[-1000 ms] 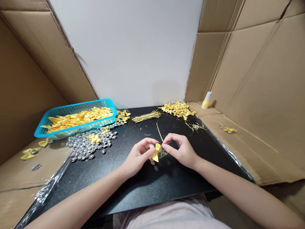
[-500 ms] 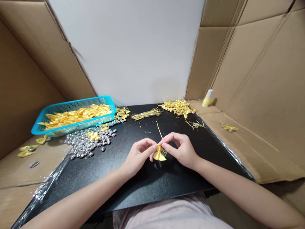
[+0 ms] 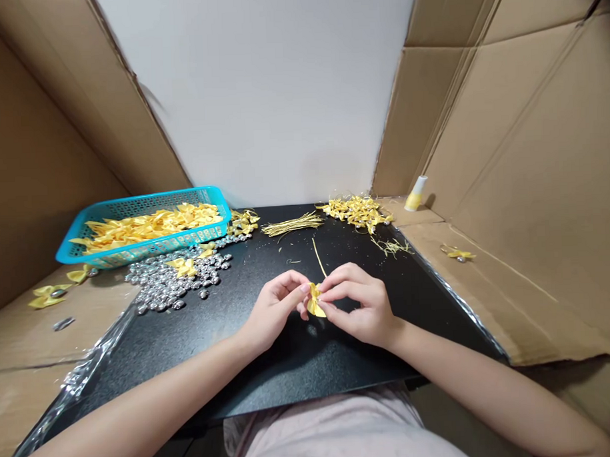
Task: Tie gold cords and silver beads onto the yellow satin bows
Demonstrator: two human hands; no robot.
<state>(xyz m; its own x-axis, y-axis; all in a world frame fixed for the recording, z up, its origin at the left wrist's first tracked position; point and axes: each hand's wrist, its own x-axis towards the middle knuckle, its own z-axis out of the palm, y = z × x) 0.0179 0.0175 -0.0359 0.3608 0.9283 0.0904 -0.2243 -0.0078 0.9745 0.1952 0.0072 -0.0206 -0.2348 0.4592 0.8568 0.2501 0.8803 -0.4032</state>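
Observation:
Over the front middle of the black table (image 3: 270, 383), a yellow ribbon bow (image 3: 315, 301) is pinched between my two hands. My left hand (image 3: 280, 306) grips the bow's left side with thumb and forefinger. On the other side, the fingertips of my right hand (image 3: 360, 303) close on its right edge and centre. A thin gold wire tie (image 3: 319, 258) sticks up behind the right fingers, pointing away from me; its lower end is hidden. Whether a bead sits at the bow's middle is too small to tell.
A turquoise basket (image 3: 146, 251) of yellow bows stands back left, with loose silver beads (image 3: 171, 283) in front. Gold wire ties (image 3: 292, 223) lie at the back middle. Finished-looking bows (image 3: 357, 212) are heaped back right, near wire scraps (image 3: 391, 245) and a yellow-white cone (image 3: 415, 194). Cardboard walls (image 3: 543, 180) flank the table.
My right hand's fingers have shifted from the bow's top down along its right side. The bow has turned a little and shows narrower. My left hand keeps its pinch.

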